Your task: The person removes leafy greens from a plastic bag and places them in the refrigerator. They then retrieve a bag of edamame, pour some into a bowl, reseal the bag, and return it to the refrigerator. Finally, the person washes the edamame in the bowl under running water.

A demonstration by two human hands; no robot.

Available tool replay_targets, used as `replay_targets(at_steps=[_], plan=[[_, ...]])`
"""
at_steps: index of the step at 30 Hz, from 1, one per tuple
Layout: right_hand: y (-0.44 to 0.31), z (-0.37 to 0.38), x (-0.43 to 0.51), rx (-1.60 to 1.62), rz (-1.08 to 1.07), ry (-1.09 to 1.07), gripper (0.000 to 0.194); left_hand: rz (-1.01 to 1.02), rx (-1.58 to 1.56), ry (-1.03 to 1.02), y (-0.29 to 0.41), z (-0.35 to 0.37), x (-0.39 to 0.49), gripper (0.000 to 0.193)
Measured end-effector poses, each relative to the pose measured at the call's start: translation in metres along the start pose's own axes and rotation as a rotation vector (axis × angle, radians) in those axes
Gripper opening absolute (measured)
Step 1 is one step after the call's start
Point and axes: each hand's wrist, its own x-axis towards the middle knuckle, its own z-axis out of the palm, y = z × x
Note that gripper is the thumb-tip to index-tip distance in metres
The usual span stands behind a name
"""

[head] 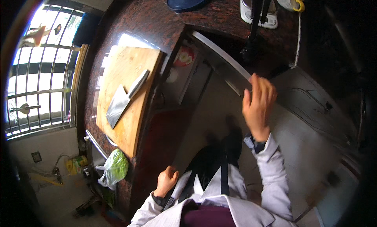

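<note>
My right hand [259,103] is at the free end of an open cabinet door [219,51] with a pale metal edge, its thumb and fingers on either side of the corner. The hand is slightly blurred. Low in front of my body, my left hand [166,181] hangs loosely curled with nothing visible in it. On the counter to the left lies a wooden cutting board [117,69]. A cleaver [119,106] rests flat across it, handle pointing away from me.
A plastic bag of green vegetables [116,168] sits on the near counter edge beside the sink [95,144]. On the dark granite counter [144,18] are a blue lid [188,0] and a white kitchen scale [272,20]. A red patterned item [185,56] shows inside the cabinet.
</note>
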Motion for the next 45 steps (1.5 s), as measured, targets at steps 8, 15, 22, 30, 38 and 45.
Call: replay_targets(at_steps=[8, 15, 22, 30, 38, 45], plan=[[-0.068, 0.178, -0.078, 0.63, -0.035, -0.374, 0.037, -0.139, -0.002, 0.041, -0.051, 0.05, 0.011, 0.031], [-0.096, 0.314, -0.072, 0.706, -0.222, -0.254, 0.024, -0.427, -0.015, 0.051, -0.108, 0.074, -0.025, 0.031], [-0.112, 0.36, -0.056, 0.686, -0.241, -0.459, 0.029, -0.529, -0.014, 0.03, -0.145, 0.098, -0.053, 0.027], [-0.156, 0.378, -0.066, 0.893, -0.223, -0.481, 0.022, -0.72, -0.063, -0.002, -0.147, 0.1, -0.064, 0.027], [-0.166, 0.4, -0.086, 0.852, -0.259, -0.642, 0.019, -0.696, -0.291, -0.03, -0.136, 0.11, -0.066, 0.019], [-0.155, 0.403, -0.098, 0.982, -0.1, -0.573, 0.014, -0.848, -0.197, -0.014, -0.129, 0.116, -0.054, 0.018]])
